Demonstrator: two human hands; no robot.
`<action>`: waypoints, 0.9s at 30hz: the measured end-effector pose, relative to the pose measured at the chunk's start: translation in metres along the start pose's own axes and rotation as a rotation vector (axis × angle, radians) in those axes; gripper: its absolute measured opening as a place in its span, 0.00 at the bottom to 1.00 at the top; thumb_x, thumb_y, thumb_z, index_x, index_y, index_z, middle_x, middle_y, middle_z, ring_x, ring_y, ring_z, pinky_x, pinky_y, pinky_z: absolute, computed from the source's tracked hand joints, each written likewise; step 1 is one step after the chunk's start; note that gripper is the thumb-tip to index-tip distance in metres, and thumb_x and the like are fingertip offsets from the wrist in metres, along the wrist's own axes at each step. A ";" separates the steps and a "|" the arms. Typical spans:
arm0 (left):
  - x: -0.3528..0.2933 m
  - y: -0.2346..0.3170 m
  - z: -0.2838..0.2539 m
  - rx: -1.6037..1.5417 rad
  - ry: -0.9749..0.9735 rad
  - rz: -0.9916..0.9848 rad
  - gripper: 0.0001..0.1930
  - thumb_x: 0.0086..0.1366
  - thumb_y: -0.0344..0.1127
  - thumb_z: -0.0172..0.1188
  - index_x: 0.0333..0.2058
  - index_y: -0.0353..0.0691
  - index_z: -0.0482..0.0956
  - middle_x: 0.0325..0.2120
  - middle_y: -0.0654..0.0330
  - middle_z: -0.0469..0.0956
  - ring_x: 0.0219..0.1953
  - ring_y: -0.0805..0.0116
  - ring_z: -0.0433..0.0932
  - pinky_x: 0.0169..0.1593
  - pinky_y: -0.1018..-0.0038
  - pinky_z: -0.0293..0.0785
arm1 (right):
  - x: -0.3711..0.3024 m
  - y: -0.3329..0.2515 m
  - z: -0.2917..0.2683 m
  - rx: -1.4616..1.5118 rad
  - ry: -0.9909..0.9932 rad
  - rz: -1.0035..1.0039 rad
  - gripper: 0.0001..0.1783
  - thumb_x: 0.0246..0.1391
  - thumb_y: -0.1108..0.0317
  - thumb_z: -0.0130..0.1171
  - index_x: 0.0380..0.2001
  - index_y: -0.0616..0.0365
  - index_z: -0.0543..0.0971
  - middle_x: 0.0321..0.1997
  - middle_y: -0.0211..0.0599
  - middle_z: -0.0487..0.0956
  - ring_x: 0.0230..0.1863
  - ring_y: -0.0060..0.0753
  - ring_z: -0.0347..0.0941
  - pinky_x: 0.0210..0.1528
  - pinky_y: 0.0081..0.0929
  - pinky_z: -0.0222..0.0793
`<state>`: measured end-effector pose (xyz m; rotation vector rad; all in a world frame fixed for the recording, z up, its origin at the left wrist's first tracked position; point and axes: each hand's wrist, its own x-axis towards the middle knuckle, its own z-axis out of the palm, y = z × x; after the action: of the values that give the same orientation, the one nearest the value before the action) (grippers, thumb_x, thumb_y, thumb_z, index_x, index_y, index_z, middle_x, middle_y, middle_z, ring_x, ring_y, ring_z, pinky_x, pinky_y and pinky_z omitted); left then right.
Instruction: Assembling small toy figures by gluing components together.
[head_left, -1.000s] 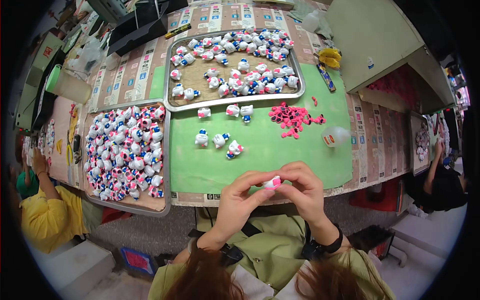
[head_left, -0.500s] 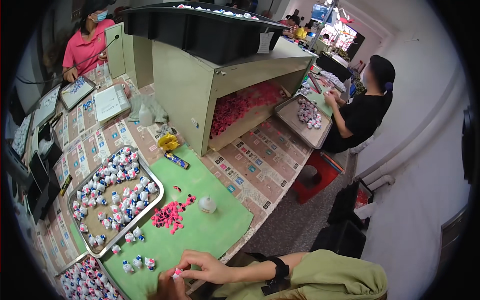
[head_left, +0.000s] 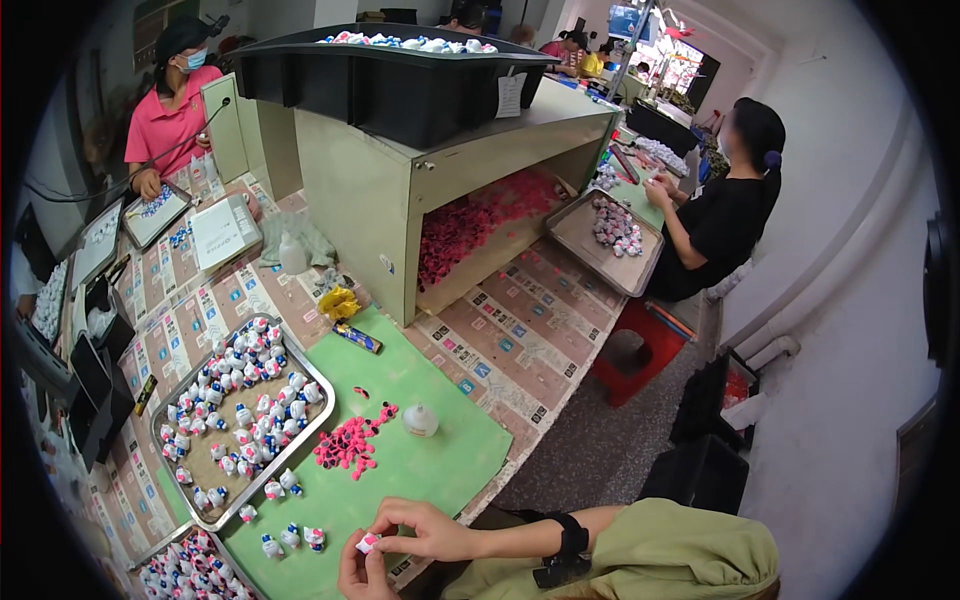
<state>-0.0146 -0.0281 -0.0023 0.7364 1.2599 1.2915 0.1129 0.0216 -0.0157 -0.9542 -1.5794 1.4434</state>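
1. Head view, left side: from afar I see a metal tray (head_left: 205, 448) of white, pink and blue figures (head_left: 265, 425), with several loose on a green mat (head_left: 460, 460)
2. Small pink pieces (head_left: 350, 445) heaped on the mat
3. Left hand (head_left: 358, 575), lower centre: thumb and fingers closed on a white-and-pink piece (head_left: 368, 543), near the mat's closest edge
4. Whitish bottle (head_left: 420, 420), upright beside the heap
5. Right hand (head_left: 430, 530): thumb and forefinger pinching that same piece
6. Co-worker in black (head_left: 735, 230), far right
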 end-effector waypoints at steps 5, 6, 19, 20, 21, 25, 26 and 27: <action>0.001 -0.014 -0.012 -0.002 0.003 -0.017 0.13 0.58 0.30 0.50 0.41 0.31 0.68 0.36 0.56 0.72 0.37 0.71 0.70 0.42 0.78 0.67 | -0.003 0.003 0.007 0.007 0.026 -0.032 0.09 0.47 0.68 0.54 0.28 0.63 0.71 0.28 0.34 0.67 0.32 0.26 0.64 0.36 0.22 0.59; 0.002 -0.021 -0.016 -0.019 0.001 -0.001 0.13 0.58 0.31 0.50 0.41 0.31 0.68 0.36 0.56 0.72 0.37 0.71 0.70 0.41 0.78 0.67 | -0.003 0.003 0.009 0.002 0.037 -0.031 0.09 0.47 0.68 0.53 0.27 0.63 0.71 0.28 0.34 0.67 0.32 0.26 0.64 0.35 0.22 0.59; 0.003 -0.023 -0.013 -0.104 -0.008 0.058 0.14 0.60 0.31 0.47 0.44 0.32 0.64 0.37 0.55 0.69 0.37 0.69 0.69 0.41 0.77 0.67 | 0.000 -0.007 0.012 -0.024 0.069 -0.046 0.07 0.49 0.70 0.51 0.31 0.63 0.71 0.29 0.34 0.67 0.32 0.27 0.64 0.34 0.20 0.60; 0.003 -0.017 -0.010 -0.136 -0.027 0.035 0.14 0.60 0.30 0.46 0.44 0.32 0.64 0.37 0.55 0.69 0.38 0.69 0.69 0.42 0.77 0.67 | 0.000 -0.008 0.011 -0.034 0.065 -0.051 0.08 0.49 0.70 0.51 0.33 0.63 0.72 0.31 0.35 0.67 0.33 0.28 0.64 0.35 0.21 0.60; 0.005 -0.017 -0.012 -0.187 -0.017 0.010 0.13 0.60 0.30 0.46 0.44 0.32 0.64 0.37 0.55 0.69 0.38 0.69 0.69 0.42 0.77 0.67 | 0.002 -0.012 0.010 -0.107 0.068 -0.123 0.10 0.47 0.71 0.52 0.35 0.62 0.71 0.32 0.36 0.67 0.34 0.30 0.65 0.36 0.22 0.61; 0.012 -0.023 -0.023 -0.241 0.038 -0.016 0.13 0.60 0.30 0.47 0.43 0.32 0.65 0.35 0.58 0.70 0.35 0.73 0.70 0.37 0.80 0.67 | 0.008 -0.022 0.013 -0.351 0.048 -0.324 0.17 0.42 0.74 0.53 0.41 0.60 0.69 0.37 0.40 0.66 0.38 0.38 0.65 0.40 0.26 0.62; 0.012 -0.024 -0.025 -0.219 0.045 -0.008 0.13 0.60 0.30 0.47 0.43 0.32 0.65 0.34 0.59 0.70 0.33 0.73 0.70 0.36 0.81 0.67 | 0.008 -0.020 0.015 -0.398 0.034 -0.354 0.19 0.41 0.75 0.53 0.42 0.60 0.68 0.38 0.40 0.65 0.39 0.40 0.64 0.40 0.27 0.63; 0.012 -0.023 -0.023 -0.200 0.046 -0.007 0.13 0.60 0.30 0.48 0.43 0.33 0.65 0.33 0.59 0.71 0.32 0.74 0.70 0.34 0.82 0.67 | 0.005 -0.015 0.019 -0.402 0.050 -0.363 0.20 0.41 0.75 0.53 0.42 0.61 0.68 0.38 0.40 0.66 0.39 0.40 0.65 0.40 0.27 0.63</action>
<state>-0.0323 -0.0267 -0.0321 0.5627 1.1488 1.4120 0.0935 0.0175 -0.0019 -0.8570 -1.9290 0.8639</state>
